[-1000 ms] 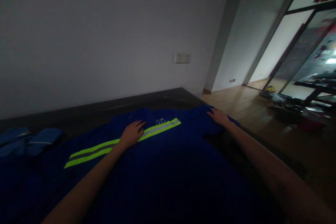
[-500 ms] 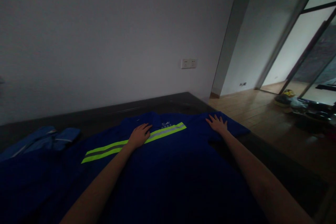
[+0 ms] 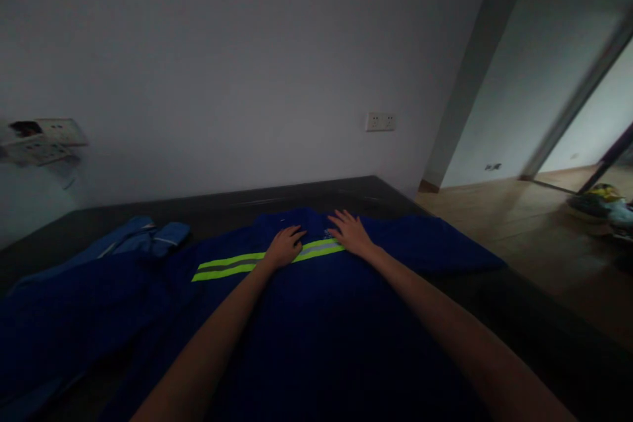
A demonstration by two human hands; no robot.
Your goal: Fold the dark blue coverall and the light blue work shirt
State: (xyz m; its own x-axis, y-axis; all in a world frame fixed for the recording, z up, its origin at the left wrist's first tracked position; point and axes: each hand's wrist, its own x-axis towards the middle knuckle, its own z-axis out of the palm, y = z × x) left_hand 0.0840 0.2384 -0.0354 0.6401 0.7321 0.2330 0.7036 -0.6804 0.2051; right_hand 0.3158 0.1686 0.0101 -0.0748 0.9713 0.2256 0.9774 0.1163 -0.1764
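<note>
A dark blue work jacket (image 3: 316,303) lies spread out in front of me, its collar towards the wall. Across its chest runs a yellow-green reflective band (image 3: 230,266) with a grey stripe. My left hand (image 3: 285,246) rests on the chest just below the collar, over the band, fingers loosely bent and apart. To its right, my right hand (image 3: 351,233) lies flat with spread fingers, partly covering a small white print beside the band. Neither hand grips the cloth. The right sleeve (image 3: 450,247) stretches out past my right hand. The lower jacket is lost in shadow.
The jacket lies on a dark table (image 3: 356,188) set along a grey wall. A lighter blue garment (image 3: 171,235) lies at the left. Wall sockets (image 3: 380,122) are above the table. Wooden floor (image 3: 475,204) and piled items (image 3: 606,198) are at the right.
My right hand has moved left from the sleeve onto the chest, nearer my left hand, which stays on the chest by the collar. The view has turned left, bringing more wall sockets into sight.
</note>
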